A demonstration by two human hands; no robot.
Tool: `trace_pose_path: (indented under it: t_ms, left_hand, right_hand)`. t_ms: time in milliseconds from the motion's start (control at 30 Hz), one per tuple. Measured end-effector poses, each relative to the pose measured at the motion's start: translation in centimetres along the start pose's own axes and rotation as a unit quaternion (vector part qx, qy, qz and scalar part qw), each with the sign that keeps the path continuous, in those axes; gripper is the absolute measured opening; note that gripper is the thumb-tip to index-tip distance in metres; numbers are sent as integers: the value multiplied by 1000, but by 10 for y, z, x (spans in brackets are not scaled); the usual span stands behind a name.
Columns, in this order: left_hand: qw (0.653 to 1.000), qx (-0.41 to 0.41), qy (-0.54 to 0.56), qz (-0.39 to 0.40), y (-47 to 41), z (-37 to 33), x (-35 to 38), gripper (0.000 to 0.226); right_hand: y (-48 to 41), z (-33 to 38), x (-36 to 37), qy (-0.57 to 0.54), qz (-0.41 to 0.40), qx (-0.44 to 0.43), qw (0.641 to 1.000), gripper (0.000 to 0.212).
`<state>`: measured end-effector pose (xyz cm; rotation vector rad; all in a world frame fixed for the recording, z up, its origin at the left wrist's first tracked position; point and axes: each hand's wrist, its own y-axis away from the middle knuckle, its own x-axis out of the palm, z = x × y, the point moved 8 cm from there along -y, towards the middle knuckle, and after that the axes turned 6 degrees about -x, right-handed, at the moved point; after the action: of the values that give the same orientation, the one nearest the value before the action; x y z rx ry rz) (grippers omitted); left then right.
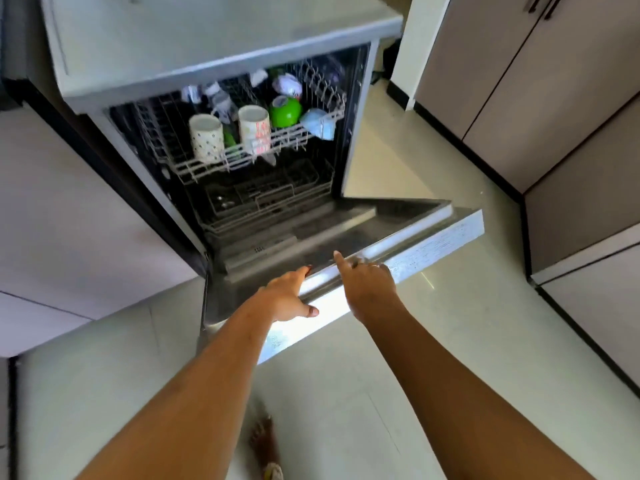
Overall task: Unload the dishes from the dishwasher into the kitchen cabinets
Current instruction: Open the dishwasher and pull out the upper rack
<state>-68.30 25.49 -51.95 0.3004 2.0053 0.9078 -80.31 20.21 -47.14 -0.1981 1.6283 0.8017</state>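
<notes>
The dishwasher door point(433, 244) hangs open, nearly level. My left hand point(289, 296) holds its front edge, fingers on the inner face and thumb on the outer face. Just to the right, my right hand point(369, 284) grips the same edge with its index finger stretched forward. The upper rack point(207, 164) holds two white patterned mugs point(206, 138) point(254, 128), a green bowl point(285, 110), a light blue cup point(317, 123) and several blurred pieces behind. A lower rack point(263, 199) with a cutlery basket looks nearly bare.
Grey tall cabinets point(540, 81) line the right side, with more fronts lower right. A pale cabinet front point(69, 209) stands on the left. A light countertop point(207, 36) sits above the dishwasher. My bare foot point(265, 445) is on the tiled floor.
</notes>
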Motion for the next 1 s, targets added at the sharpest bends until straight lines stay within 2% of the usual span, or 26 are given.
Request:
trace_pose_path:
  t_ms: [200, 467, 600, 733, 833, 1000]
  left_hand:
    - [999, 16, 10, 44, -12, -2, 103, 83]
    - [994, 11, -24, 109, -57, 13, 211, 62]
    - [991, 23, -96, 91, -78, 14, 241, 56]
    - [988, 36, -145, 33, -101, 17, 271, 35]
    - [985, 38, -167, 28, -119, 29, 301, 34]
    - [979, 67, -177, 71, -144, 56, 349, 69]
  right_hand:
    - [28, -14, 100, -26, 76, 19, 997, 70]
    - [51, -29, 219, -65, 152, 14, 986, 80]
    - [50, -32, 271, -47, 189, 27, 981, 80]
    - [37, -31, 316, -26, 191, 44, 980, 68]
    - [30, -26, 352, 1, 210, 28, 977, 65]
    - [18, -30, 403, 12, 250, 7, 968, 65]
